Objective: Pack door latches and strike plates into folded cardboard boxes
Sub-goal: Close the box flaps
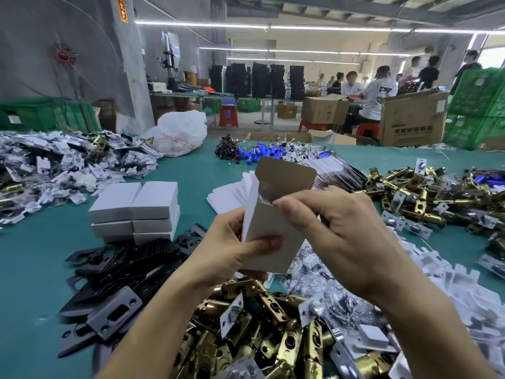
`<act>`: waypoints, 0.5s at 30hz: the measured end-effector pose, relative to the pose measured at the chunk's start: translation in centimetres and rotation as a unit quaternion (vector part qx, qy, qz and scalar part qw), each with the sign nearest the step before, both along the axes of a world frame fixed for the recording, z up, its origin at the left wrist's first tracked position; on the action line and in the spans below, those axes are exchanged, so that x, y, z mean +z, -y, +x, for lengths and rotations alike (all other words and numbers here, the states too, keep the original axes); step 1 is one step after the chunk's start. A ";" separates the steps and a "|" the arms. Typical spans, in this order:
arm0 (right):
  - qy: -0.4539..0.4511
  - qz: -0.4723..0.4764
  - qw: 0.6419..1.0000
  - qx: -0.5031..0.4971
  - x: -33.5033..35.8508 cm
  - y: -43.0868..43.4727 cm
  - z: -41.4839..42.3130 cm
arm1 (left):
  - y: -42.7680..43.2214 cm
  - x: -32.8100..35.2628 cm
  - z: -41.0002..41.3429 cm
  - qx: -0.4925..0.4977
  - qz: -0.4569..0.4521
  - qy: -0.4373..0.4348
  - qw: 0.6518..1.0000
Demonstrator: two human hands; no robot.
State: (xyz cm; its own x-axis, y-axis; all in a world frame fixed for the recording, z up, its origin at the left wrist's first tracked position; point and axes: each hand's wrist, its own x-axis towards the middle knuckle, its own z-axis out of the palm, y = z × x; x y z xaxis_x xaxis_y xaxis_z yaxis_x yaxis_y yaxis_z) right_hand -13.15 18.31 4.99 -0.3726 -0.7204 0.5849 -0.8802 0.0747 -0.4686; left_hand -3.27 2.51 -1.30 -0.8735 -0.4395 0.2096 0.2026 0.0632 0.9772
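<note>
My left hand (232,258) grips a small white cardboard box (269,225) from the left and below, thumb across its front. The box stands upright with its brown-lined top flap (287,176) raised. My right hand (341,228) is at the box's open mouth, fingertips curled over the top edge; what it pinches there is hidden. A pile of brass door latches (259,332) lies just below my hands. Black strike plates (123,274) are spread to the left.
Closed white boxes (136,209) are stacked at centre left on the green table (32,255). Flat box blanks (229,195) lie behind the held box. More latches (426,198) heap at right, bagged small parts (68,160) at far left, blue cylinders (262,154) at back.
</note>
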 end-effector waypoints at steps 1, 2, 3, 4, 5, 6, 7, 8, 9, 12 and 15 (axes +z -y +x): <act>-0.003 0.023 1.000 0.002 0.1 0.1 0.2 | 0.0 0.0 0.0 -0.003 -0.001 -0.004 1.000; -0.017 0.048 0.999 -0.003 0.0 0.2 0.4 | -0.1 0.0 0.1 -0.013 -0.001 -0.008 1.000; -0.033 0.072 0.997 -0.012 -0.2 0.4 0.5 | -0.2 0.0 0.1 -0.024 0.000 -0.010 1.000; -0.042 0.092 0.995 -0.019 -0.4 0.5 0.6 | -0.3 0.0 0.1 -0.031 -0.002 -0.009 0.999; -0.036 0.109 0.993 -0.023 -0.5 0.6 0.7 | -0.3 -0.1 0.1 -0.031 -0.007 -0.005 0.999; -0.026 0.125 0.992 -0.023 -0.5 0.6 0.7 | -0.4 -0.1 0.0 -0.028 -0.013 -0.001 1.000; -0.024 0.140 0.990 -0.022 -0.6 0.6 0.7 | -0.3 -0.2 0.0 -0.027 -0.018 0.001 0.999; -0.035 0.152 0.987 -0.022 -0.7 0.5 0.8 | -0.3 -0.2 0.0 -0.028 -0.021 0.000 0.999; -0.055 0.155 0.986 -0.024 -0.7 0.5 0.8 | -0.3 -0.2 0.0 -0.027 -0.022 -0.002 0.999; -0.045 0.095 0.994 0.017 -0.5 0.3 0.6 | -0.1 0.1 0.1 -0.006 -0.018 -0.011 1.000; 0.054 0.046 0.992 0.104 -0.3 0.0 0.0 | -0.2 0.2 0.1 -0.006 -0.016 -0.011 1.000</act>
